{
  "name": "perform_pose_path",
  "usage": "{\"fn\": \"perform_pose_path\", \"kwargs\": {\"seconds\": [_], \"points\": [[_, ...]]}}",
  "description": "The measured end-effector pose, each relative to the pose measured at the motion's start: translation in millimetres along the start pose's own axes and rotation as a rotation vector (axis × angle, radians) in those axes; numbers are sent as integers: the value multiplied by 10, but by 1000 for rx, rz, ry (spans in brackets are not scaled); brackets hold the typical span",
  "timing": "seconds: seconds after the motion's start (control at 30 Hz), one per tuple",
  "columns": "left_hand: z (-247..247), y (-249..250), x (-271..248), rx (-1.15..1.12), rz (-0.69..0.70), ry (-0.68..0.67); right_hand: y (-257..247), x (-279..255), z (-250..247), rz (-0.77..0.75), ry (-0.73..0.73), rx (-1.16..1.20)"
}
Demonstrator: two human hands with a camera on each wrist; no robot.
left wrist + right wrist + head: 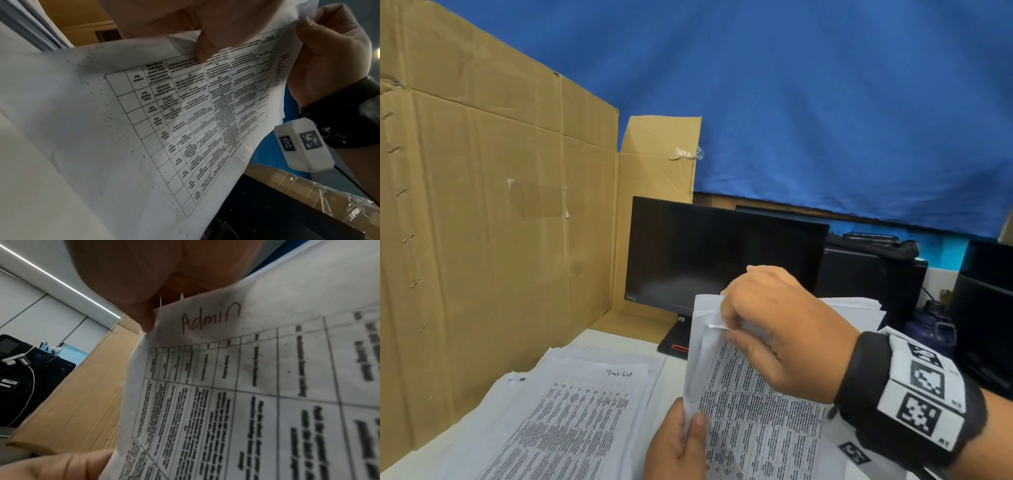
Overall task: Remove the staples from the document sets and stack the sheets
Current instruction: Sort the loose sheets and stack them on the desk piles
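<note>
A document set [756, 418] printed with a table, "Admin" handwritten at its top, is held up over the desk. My right hand [726, 320] pinches its top left corner, where the front sheet is folded back. In the right wrist view two thin pale prongs [171, 299] stick up from that corner beside my right fingers [144, 318]. My left hand [688, 425] grips the set's left edge lower down, thumb [205, 50] on the printed side. A stack of loose printed sheets [571, 411] lies flat on the desk to the left.
A tall cardboard wall [493, 222] stands along the left and behind the stack. A dark monitor [722, 253] sits behind the held papers. Another pile of paper [859, 308] lies behind my right hand. Dark equipment [983, 301] and a bottle [931, 325] stand at the right.
</note>
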State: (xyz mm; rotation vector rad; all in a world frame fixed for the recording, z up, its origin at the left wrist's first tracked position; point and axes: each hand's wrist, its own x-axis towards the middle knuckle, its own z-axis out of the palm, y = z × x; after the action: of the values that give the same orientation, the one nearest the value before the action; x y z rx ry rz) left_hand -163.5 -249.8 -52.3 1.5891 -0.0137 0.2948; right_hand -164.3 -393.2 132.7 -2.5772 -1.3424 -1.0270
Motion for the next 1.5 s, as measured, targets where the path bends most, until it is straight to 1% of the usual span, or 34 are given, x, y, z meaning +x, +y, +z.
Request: {"fn": "perform_pose_path", "kwargs": {"seconds": [0.1, 0.17, 0.23, 0.27, 0.33, 0.43, 0.5, 0.57, 0.63, 0.7, 0.77, 0.83, 0.9, 0.97, 1.0, 1.03, 1.13, 1.17, 1.2, 1.23, 1.3, 1.33, 1.37, 1.4, 1.47, 1.5], "points": [[-10, -5, 12, 26, 19, -10, 4, -21, 8, 25, -24, -2], [-5, -17, 13, 65, 35, -20, 12, -10, 11, 100, -24, 3], [4, -27, 2, 99, 43, -22, 32, 1, -3, 160, -18, 57], [4, -36, -3, 115, 52, -24, 43, -2, -15, 156, -22, 89], [5, -53, -15, 135, 78, -32, 49, -30, -44, 96, -47, 95], [-4, -74, -11, 147, 96, -27, 27, -60, -77, 7, -136, 19], [-4, -79, -15, 149, 111, -26, 19, -56, -68, 1, -169, -8], [6, -85, -15, 145, 139, -44, 42, -31, -53, 18, -126, 2], [19, -92, -22, 138, 169, -57, 66, 2, -30, 42, -31, 35], [20, -101, -27, 139, 194, -68, 47, 32, -15, 111, 24, 54], [12, -110, -28, 137, 203, -78, 23, 54, -18, 230, -29, 22], [-1, -95, -40, 133, 211, -75, 10, 86, -34, 345, -152, 3], [-1, -69, -67, 114, 222, -83, 19, 121, -52, 358, -256, -5], [-9, -74, -56, 100, 176, -79, 39, 129, -102, 355, -260, -9], [-20, -103, -23, 95, 140, -59, 82, 118, -134, 362, -224, -18], [-44, -146, 28, 101, 105, -29, 140, 100, -185, 386, -157, -29], [-134, -268, 207, 103, -20, 97, 417, -10, -354, 503, 169, -38], [-159, -277, 234, 38, -85, 96, 528, -77, -401, 575, 279, -11], [-176, -283, 251, -65, -144, 55, 643, -164, -430, 657, 376, 23], [-185, -260, 240, -166, -186, -40, 713, -257, -445, 749, 461, 73], [-128, -166, 204, -299, -258, -222, 787, -480, -362, 939, 586, 229], [-103, -142, 192, -368, -279, -275, 765, -592, -286, 1025, 637, 317], [-83, -119, 180, -456, -308, -283, 738, -717, -174, 1092, 687, 415], [-59, -85, 175, -554, -334, -251, 701, -840, -50, 1144, 740, 518], [-28, -3, 160, -691, -337, -203, 569, -1063, 195, 1258, 771, 698], [-19, 35, 148, -719, -319, -218, 505, -1173, 323, 1327, 783, 783]]}}
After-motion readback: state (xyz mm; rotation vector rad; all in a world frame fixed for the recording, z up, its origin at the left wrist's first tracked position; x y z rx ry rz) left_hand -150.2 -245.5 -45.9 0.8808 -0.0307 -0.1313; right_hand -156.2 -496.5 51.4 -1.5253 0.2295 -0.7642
